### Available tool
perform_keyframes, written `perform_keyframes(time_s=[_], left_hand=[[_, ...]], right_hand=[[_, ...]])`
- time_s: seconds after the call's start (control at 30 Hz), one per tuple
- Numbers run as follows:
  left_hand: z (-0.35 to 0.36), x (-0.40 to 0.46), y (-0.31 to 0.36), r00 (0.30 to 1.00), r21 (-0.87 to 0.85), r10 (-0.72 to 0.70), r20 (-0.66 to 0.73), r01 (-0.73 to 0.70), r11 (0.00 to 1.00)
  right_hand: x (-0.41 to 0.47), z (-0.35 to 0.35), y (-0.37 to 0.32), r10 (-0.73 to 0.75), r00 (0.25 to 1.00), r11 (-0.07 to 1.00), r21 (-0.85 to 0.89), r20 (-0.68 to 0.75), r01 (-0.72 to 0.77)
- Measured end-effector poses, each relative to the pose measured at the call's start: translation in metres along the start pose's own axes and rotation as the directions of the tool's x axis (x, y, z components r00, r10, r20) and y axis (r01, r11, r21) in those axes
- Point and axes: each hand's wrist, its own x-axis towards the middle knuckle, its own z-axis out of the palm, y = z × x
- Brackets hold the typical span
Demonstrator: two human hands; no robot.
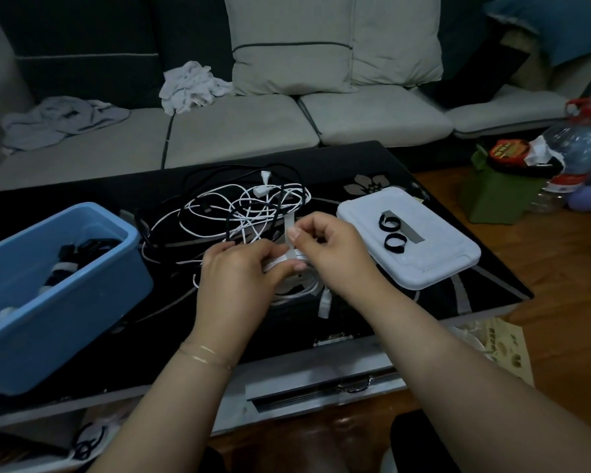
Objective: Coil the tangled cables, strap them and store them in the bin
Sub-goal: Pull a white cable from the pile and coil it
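1. Your right hand [325,247] pinches the upper end of a flat white fastening strap [290,245] between thumb and forefinger; the remaining fingers are curled in.
2. Your left hand [243,278] grips a small white coiled cable bundle [299,285], fingers curled over its top, thumb tip pressed beside the strap. The strap's lower end hangs free below the bundle.
3. The bundle sits low over the glossy black counter [355,312], in front of a loose tangle of thin black and white cables [239,209].
4. Judgement: the coil is light, limp and springy; it will likely unwind if your left-hand grip relaxes. Hold across the gathered turns, not by a plug end, and draw the strap snug.
5. Two black looped straps [391,232] lie on the white rectangular plastic lid [434,268], to your right.
6. The open blue plastic bin [82,285] stands to your left, just beside the tangle, with dark and white bundles inside.
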Motion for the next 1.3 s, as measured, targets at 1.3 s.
perform_keyframes(time_s=[1.3], left_hand=[[0.006,0.012,-0.003,0.885,-0.697,-0.370,0.282,0.454,0.555]], right_hand=[[-0.009,-0.001,0.002,0.058,0.983,0.989,-0.142,0.172,-0.034]])
